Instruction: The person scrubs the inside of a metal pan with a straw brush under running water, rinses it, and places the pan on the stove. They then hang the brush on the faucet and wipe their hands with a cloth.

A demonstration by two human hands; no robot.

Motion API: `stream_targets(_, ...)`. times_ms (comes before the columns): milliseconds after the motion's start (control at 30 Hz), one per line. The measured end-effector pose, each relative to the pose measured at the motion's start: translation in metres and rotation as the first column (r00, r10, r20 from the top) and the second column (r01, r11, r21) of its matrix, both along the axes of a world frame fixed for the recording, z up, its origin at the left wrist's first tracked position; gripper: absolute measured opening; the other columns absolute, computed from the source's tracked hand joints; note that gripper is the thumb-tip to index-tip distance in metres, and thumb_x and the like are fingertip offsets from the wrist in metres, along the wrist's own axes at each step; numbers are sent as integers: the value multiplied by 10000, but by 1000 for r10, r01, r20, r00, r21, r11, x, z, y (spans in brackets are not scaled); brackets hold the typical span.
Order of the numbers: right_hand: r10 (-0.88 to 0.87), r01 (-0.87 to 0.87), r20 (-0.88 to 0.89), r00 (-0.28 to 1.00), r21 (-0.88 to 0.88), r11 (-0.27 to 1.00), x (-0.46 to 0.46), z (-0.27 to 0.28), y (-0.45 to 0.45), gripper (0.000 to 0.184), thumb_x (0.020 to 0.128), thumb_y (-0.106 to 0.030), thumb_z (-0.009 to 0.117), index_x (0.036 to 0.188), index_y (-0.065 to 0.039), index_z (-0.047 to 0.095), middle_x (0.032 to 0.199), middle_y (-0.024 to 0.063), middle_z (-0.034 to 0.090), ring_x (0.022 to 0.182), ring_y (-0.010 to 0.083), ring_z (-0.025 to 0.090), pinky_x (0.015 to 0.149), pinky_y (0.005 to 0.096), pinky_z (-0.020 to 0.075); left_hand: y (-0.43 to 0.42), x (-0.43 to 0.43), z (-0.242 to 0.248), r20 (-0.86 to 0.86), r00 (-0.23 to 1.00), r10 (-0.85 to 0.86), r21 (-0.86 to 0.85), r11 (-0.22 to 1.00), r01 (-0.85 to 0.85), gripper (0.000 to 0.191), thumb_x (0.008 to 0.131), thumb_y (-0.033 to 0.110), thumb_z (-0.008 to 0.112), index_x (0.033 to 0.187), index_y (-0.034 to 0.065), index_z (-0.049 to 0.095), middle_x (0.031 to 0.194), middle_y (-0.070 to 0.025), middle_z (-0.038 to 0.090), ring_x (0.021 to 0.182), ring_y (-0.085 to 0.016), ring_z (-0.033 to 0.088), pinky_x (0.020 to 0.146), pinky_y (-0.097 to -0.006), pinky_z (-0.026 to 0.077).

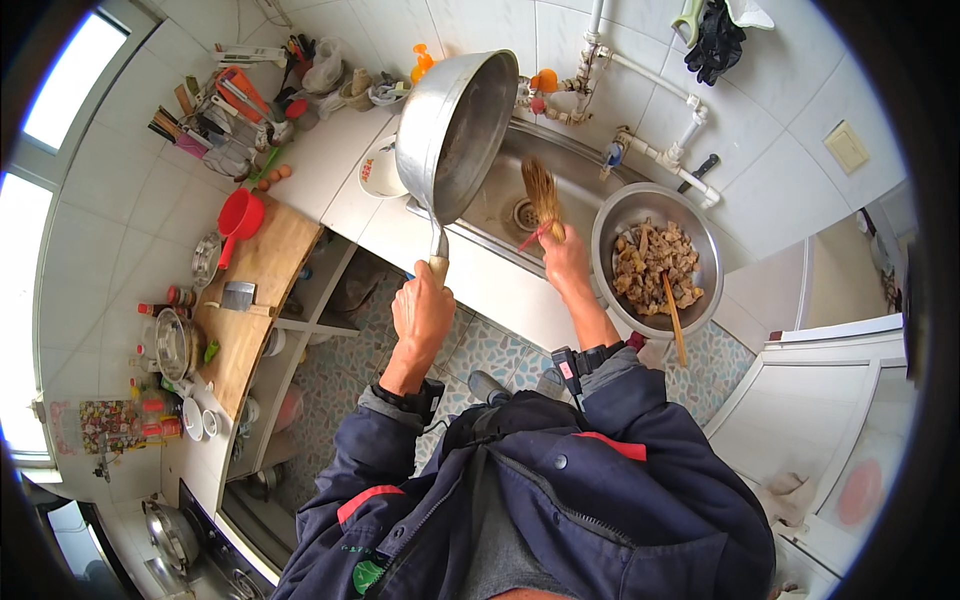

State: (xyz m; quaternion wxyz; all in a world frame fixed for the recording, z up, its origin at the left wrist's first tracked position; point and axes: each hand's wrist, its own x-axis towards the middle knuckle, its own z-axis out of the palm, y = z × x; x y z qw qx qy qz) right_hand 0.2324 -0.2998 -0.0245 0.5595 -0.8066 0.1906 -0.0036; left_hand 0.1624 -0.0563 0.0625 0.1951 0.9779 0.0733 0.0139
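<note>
My left hand [424, 311] grips the wooden handle of a large metal wok [427, 127], which is tilted on its side beside the left end of the stainless steel sink [581, 161]. My right hand [566, 259] holds a bristle brush [541, 191] with a red tie, bristles pointing away from me, over the sink near its drain [525, 215]. To the right of that hand, a steel basin [709, 225] holds browned meat pieces [656, 255], with wooden chopsticks [673, 319] resting in it. Part of a white bowl [379, 174] shows behind the wok.
A wooden cutting board [285, 232] on the left counter bears a cleaver [238, 296] and a red dipper [241, 214]. Several eggs [274, 175] lie near a utensil holder. White pipes [645, 71] run along the wall behind the sink. A white cabinet [795, 397] stands at right.
</note>
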Motion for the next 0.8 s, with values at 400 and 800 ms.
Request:
stream_targets(400, -57, 48, -85, 995, -113, 992, -1, -13, 4, 518, 957, -454, 653, 1275, -46, 665, 1121, 244, 736, 1071, 427, 694, 907, 495, 519, 32, 14, 1, -42, 998, -35, -99, 995, 31, 240, 882, 119, 650, 1052, -20, 554, 922, -318, 716, 891, -523, 692, 801, -595, 541)
stream_targets(800, -99, 98, -28, 995, -53, 994, -24, 41, 8, 565, 952, -395, 657, 1384, -36, 599, 1049, 215, 745, 915, 386, 727, 786, 479, 532, 62, 33, -6, -91, 986, -138, -332, 938, 100, 325, 835, 131, 695, 1047, -95, 597, 927, -323, 715, 933, -480, 721, 834, -520, 563)
